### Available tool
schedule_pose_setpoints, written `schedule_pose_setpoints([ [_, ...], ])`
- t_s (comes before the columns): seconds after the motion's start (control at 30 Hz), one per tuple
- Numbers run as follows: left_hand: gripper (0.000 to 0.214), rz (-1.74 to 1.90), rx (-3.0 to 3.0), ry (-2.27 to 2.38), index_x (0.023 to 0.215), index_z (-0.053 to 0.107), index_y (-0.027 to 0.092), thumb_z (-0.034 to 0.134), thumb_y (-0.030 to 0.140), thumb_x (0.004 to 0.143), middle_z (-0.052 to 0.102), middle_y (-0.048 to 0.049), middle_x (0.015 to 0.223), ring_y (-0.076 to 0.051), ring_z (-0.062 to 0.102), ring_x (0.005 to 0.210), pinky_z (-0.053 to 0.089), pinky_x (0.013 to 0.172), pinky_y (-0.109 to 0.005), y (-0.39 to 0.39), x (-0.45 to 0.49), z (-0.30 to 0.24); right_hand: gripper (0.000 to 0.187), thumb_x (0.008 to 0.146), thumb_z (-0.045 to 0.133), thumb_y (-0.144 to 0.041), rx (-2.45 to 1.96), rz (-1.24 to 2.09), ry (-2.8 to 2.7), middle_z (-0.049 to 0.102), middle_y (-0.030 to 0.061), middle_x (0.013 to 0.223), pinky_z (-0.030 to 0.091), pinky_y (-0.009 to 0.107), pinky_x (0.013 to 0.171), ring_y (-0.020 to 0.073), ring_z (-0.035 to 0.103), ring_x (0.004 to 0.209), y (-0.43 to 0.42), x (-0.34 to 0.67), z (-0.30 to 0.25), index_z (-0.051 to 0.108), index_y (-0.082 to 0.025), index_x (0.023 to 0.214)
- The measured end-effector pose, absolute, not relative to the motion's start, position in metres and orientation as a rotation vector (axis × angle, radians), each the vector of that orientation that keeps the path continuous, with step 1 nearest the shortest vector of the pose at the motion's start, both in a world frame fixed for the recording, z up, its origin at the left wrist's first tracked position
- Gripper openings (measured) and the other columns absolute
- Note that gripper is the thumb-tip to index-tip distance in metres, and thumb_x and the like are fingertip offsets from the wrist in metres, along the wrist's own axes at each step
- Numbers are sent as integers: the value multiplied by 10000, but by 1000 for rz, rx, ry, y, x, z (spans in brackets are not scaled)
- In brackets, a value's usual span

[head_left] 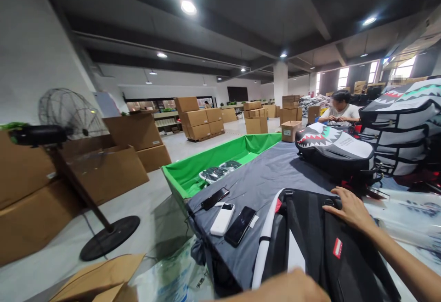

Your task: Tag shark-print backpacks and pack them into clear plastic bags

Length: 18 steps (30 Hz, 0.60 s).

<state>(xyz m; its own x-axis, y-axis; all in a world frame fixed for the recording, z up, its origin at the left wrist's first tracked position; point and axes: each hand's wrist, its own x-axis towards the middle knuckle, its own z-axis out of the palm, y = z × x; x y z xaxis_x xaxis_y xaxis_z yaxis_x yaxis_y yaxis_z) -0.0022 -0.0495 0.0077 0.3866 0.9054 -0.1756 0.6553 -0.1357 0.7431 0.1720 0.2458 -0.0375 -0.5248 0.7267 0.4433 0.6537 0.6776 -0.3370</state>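
A black backpack point(310, 242) with a white side edge and a small red label lies back-side up on the cloth-covered table in front of me. My right hand point(353, 210) grips its top edge near a strap buckle, thumb and fingers on either side. Low in the view, my left hand point(292, 288) is over the backpack's lower part. It is blurred and cut off by the frame, so its fingers are hidden. Just beyond lies another backpack point(336, 143), grey and white with a shark-mouth print.
Similar stacked backpacks point(396, 130) rise at the right, near clear plastic bags point(409, 215). Left of my work lie a black phone point(241, 226), a white power bank point(223, 219) and another phone point(215, 198). A green-lined bin point(182, 180) adjoins the table point(268, 173). A co-worker point(339, 109) sits opposite.
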Motion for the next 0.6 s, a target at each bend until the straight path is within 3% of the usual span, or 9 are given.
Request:
schedule_pose_setpoints([
  [0.07, 605, 578, 1902, 1703, 1098, 732, 200, 501, 728, 913, 773, -65, 1022, -265, 715, 949, 534, 875, -351, -8, -29, 27, 830, 713, 549, -834, -1178, 132, -2326, 601, 254, 1340, 433, 588, 1069, 442, 544, 1283, 252, 169, -51, 634, -154, 1181],
  [0.1, 689, 655, 1925, 1889, 1261, 666, 198, 505, 756, 889, 745, -95, 1188, -301, 686, 1089, 508, 974, -393, 16, -42, 33, 859, 722, 547, -827, -1211, 123, -2338, 594, 263, 1354, 431, 578, 1085, 438, 537, 1299, 254, 168, -56, 620, -129, 1217],
  [0.17, 915, 676, 1954, 2106, 1520, 423, 149, 517, 776, 861, 446, -177, 1586, -374, 381, 1479, 333, 1195, -484, 66, -61, 31, 828, 766, 527, -808, -1199, 134, -2376, 598, 232, 1374, 439, 539, 1101, 400, 556, 1295, 253, 169, -63, 607, -138, 1246],
  [0.2, 940, 627, 1932, 2135, 1550, 365, 138, 521, 764, 867, 319, -184, 1655, -374, 245, 1546, 273, 1231, -508, 88, -67, 24, 787, 792, 519, -795, -1160, 143, -2380, 605, 207, 1376, 449, 520, 1098, 377, 571, 1282, 252, 170, -65, 602, -160, 1249],
  [0.27, 836, 643, 1989, 2110, 1506, 418, 159, 566, 698, 885, 381, -172, 1627, -353, 266, 1543, 248, 1246, -537, 121, -70, -1, 695, 839, 511, -760, -1047, 148, -2340, 633, 174, 1332, 481, 505, 1069, 348, 608, 1231, 246, 173, -70, 585, -196, 1239],
  [0.37, 635, 884, 2123, 2108, 1352, 540, 164, 725, 505, 850, 591, -151, 1428, -310, 492, 1397, 339, 1213, -524, 131, -64, -43, 572, 895, 532, -682, -806, 91, -2209, 679, 167, 1191, 532, 518, 996, 340, 657, 1128, 233, 178, -82, 565, -202, 1205],
  [0.47, 530, 994, 2193, 2097, 1327, 540, 172, 739, 325, 860, 607, -144, 1371, -284, 536, 1343, 417, 1167, -507, 100, -61, -72, 480, 934, 569, -591, -645, -44, -2123, 690, 158, 1143, 551, 529, 973, 332, 671, 1090, 211, 185, -99, 557, -204, 1219],
  [0.6, 496, 957, 2450, 1985, 1352, 528, 192, 709, 301, 904, 629, -135, 1322, -284, 567, 1306, 478, 1112, -493, 47, -66, -88, 367, 1004, 523, -459, -546, -156, -2229, 692, 137, 1192, 552, 507, 1008, 300, 666, 1131, 174, 205, -119, 556, -214, 1275],
])
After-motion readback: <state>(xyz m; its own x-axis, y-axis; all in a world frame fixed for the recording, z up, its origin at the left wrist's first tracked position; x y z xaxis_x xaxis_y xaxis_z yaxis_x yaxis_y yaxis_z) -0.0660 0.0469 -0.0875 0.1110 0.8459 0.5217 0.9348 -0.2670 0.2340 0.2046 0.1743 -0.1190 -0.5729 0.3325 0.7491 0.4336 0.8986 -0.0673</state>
